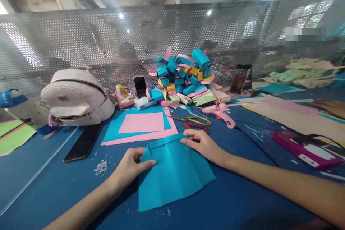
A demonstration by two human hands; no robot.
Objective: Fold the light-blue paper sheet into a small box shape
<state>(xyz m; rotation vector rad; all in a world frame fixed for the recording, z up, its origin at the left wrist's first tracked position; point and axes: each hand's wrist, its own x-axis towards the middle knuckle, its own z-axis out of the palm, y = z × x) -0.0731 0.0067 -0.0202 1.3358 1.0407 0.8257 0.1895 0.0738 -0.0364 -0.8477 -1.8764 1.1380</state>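
Blue paper [175, 172], creased and folded over along its top edge, spans the gap between your two hands over the blue table [242, 197]. Your left hand [134, 167] pinches the upper left corner, thumb on the face toward you, other fingers partly hidden behind. Your right hand [206, 146] grips the upper right end of the fold. Most of the sheet spreads below your fingertips, widening toward you. Just beyond your right hand lie scissors [181, 118] and a pink glue gun [223, 113].

Turquoise sheet [175, 176], pink glue gun [222, 110], red-and-yellow-handled scissors [185, 119], blurry far papers [302, 74] perhaps pale green.
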